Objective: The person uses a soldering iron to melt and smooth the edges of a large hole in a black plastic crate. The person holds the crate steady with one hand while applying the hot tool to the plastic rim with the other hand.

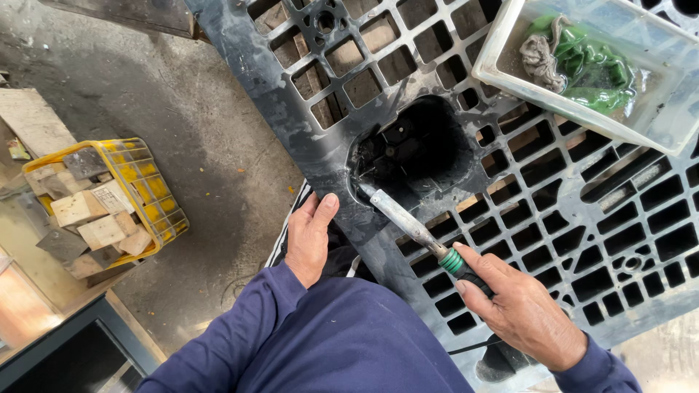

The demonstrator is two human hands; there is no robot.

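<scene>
While the right hand (528,309) is clamped on the soldering iron (415,231), tip at the pallet (306,138) hole's edge w/ left hand (309,236) flat beside, steady pressure is best kept.

Both arms in long navy-blue sleeves w/ ribbed cuffs, hands bare.

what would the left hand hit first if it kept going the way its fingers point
Probably the rim of the dark hole in the black plastic pallet. The left hand already rests flat on the pallet edge, fingers aimed up-right toward that opening; depth is hard to judge.
</scene>
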